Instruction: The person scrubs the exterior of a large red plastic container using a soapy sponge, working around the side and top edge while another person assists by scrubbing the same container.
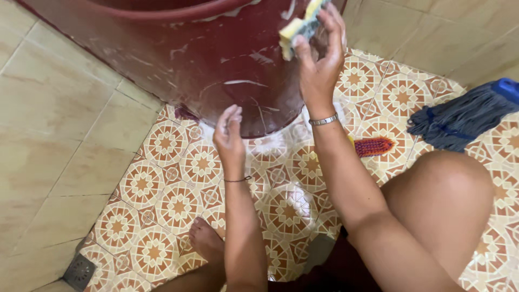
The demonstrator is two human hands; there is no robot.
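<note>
Maroon barrel (216, 59) before me: my right hand (319, 59) clamps its fingers on a yellow-green sponge (300, 27) against it; left hand (230, 138) hovers, fingers together, above the patterned floor (178, 205).

Barrel (205, 65): dark maroon, white soap streaks. Sponge (300, 27): yellow with green face. Floor tiles (162, 216): orange-brown star medallions on cream. Wall tiles (54, 108), left: plain beige. Mop (459, 119), right: grey-blue strands, blue head. Brush (374, 146): red-orange.
</note>
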